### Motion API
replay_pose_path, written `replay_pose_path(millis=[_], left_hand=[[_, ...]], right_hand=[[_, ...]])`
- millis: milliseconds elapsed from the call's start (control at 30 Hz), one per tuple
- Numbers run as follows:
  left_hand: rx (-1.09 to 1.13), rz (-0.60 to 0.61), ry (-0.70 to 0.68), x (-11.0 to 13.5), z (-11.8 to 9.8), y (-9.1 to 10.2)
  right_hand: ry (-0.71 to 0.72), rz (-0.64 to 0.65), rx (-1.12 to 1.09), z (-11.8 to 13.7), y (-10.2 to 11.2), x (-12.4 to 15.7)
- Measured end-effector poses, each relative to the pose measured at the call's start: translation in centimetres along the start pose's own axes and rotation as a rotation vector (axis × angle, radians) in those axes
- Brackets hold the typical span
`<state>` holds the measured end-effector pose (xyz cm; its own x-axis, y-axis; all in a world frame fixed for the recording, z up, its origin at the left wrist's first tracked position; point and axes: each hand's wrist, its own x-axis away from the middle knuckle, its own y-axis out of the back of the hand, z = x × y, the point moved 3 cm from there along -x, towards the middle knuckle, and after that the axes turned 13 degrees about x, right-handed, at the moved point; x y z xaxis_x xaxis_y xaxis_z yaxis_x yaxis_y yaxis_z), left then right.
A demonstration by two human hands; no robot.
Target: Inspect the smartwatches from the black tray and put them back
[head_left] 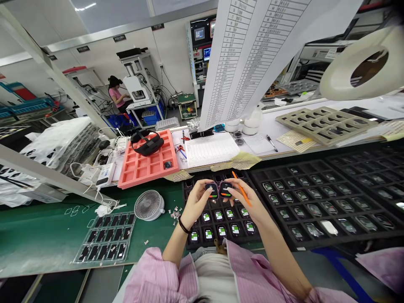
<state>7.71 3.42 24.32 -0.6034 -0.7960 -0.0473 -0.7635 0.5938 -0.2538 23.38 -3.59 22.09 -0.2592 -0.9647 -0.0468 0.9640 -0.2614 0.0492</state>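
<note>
My left hand [198, 198] is closed around a smartwatch body [212, 190], its thumb on the lit screen. A second smartwatch body [226, 190] is gripped in my right hand [244, 195], thumb at the screen's lower edge. The two watches are side by side, almost touching, and both screens show coloured marks. An orange stick-like tool [241, 188], perhaps a pen or pry tool, also lies across my right hand's fingers. Beneath both hands is a black foam tray [202, 246] with rows of watches, several with green and white screens.
At left on the green mat are a round fan [149, 205] and a clear tray of dark parts [105, 237]. A pink tray [126, 174] bears a black headset [147, 142]. More black trays [311, 198] of watches spread rightward. A paper list [249, 54] hangs in front. Someone in pink [116, 94] sits far off.
</note>
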Motion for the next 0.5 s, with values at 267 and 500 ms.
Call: replay_pose_path(millis=[267, 500], left_hand=[[0.059, 0.065, 0.059, 0.5, -1.1, -0.2], [0.477, 0.379, 0.070, 2.7, -1.3, 1.0]], right_hand=[[0.009, -0.013, -0.039, 0.8, -0.1, 0.4], [0.062, 0.168, -0.257, 1.2, 0.5, 1.4]])
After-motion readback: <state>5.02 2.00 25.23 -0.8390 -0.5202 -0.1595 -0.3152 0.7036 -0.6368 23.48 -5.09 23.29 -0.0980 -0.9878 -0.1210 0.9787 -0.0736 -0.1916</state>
